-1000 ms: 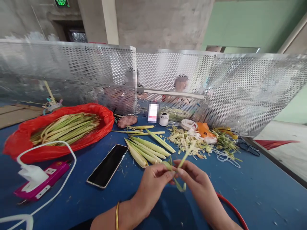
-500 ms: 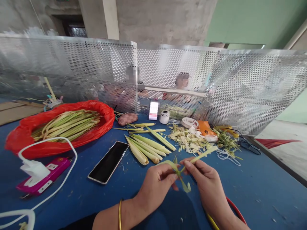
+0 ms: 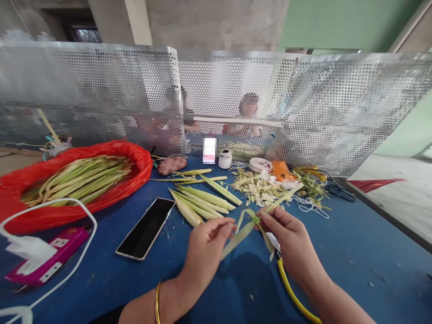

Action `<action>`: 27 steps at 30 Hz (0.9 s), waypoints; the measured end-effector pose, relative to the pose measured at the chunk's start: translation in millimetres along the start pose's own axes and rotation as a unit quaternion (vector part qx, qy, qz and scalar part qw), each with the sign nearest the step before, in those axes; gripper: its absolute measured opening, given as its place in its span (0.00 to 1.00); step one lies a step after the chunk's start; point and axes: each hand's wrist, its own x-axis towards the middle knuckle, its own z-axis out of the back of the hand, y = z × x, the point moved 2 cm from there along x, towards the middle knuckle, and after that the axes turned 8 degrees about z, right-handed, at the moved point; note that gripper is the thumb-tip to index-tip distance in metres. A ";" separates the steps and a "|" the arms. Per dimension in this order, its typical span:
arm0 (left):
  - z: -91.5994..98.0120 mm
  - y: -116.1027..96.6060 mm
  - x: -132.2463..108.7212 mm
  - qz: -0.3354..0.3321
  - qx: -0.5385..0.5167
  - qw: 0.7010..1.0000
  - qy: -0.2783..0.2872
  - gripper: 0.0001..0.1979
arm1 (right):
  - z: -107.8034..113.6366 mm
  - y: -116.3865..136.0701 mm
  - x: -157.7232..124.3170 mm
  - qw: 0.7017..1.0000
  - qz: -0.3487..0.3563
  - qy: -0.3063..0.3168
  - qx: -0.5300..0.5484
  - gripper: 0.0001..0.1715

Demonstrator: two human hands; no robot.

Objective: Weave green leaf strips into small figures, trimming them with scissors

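My right hand [image 3: 292, 240] pinches a small green knot of folded leaf strips [image 3: 257, 220] between thumb and fingers. A long pale strip rises from it to the upper right, and looser strips hang to the left and below. My left hand [image 3: 207, 245] is just left of the knot, thumb and fingers drawn together beside the loose strips; whether a strip is between them I cannot tell. Under my right hand lie scissors with a yellow handle [image 3: 293, 290], partly hidden. Several pale green husk-like leaves [image 3: 202, 200] lie beyond my left hand.
On the left are a red plastic bag [image 3: 143, 166] of long leaves, a purple power strip [image 3: 50, 261] with a white cable, and a dark phone [image 3: 146, 229]. Leaf scraps [image 3: 256, 186], a tape roll [image 3: 260, 165] and a lit phone [image 3: 209, 150] lie before a perforated metal screen [image 3: 232, 81]. People sit behind it.
My left hand has drawn away from the knot to the left, while my right hand now holds the knot itself. The scissors' metal part has come into view. The whole view has shifted slightly.
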 end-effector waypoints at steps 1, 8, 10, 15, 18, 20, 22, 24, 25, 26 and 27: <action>4.5 -3.5 0.8 -0.050 0.024 0.997 -0.051 0.12 | 0.7 3.6 0.9 1.000 0.007 0.007 -0.013 0.18; 5.9 -12.4 2.1 -0.131 0.196 0.969 0.066 0.18 | -15.1 9.0 -6.9 0.971 0.008 0.229 -0.066 0.18; 3.4 -8.2 1.3 -0.106 0.221 0.966 0.076 0.17 | -16.4 6.0 -8.2 0.972 0.033 0.218 -0.084 0.16; -2.7 -3.5 -3.1 -0.121 0.203 0.968 0.086 0.13 | -15.5 4.4 -8.0 0.969 0.101 0.179 -0.135 0.14; -6.5 1.3 -2.7 -0.035 0.136 0.977 0.163 0.15 | -16.0 6.1 -9.8 0.959 0.135 0.191 -0.160 0.12; -7.1 3.9 -1.6 0.018 0.096 0.978 0.183 0.16 | -15.9 7.2 -10.9 0.958 0.144 0.188 -0.164 0.08; -6.8 4.7 -1.8 0.039 0.099 0.977 0.184 0.16 | -15.7 8.6 -11.7 0.959 0.151 0.177 -0.162 0.07; -6.4 3.9 -4.3 0.033 0.131 0.973 0.185 0.15 | -15.9 10.5 -12.7 0.958 0.157 0.169 -0.168 0.11; -6.5 3.3 -6.2 0.026 0.149 0.970 0.189 0.15 | -16.2 11.4 -13.6 0.957 0.156 0.170 -0.174 0.13; -6.7 2.8 -8.3 0.016 0.166 0.967 0.192 0.15 | -16.5 12.2 -14.7 0.956 0.154 0.171 -0.181 0.13; -6.8 2.3 -10.2 0.004 0.186 0.964 0.190 0.16 | -16.6 13.0 -16.2 0.955 0.153 0.170 -0.187 0.12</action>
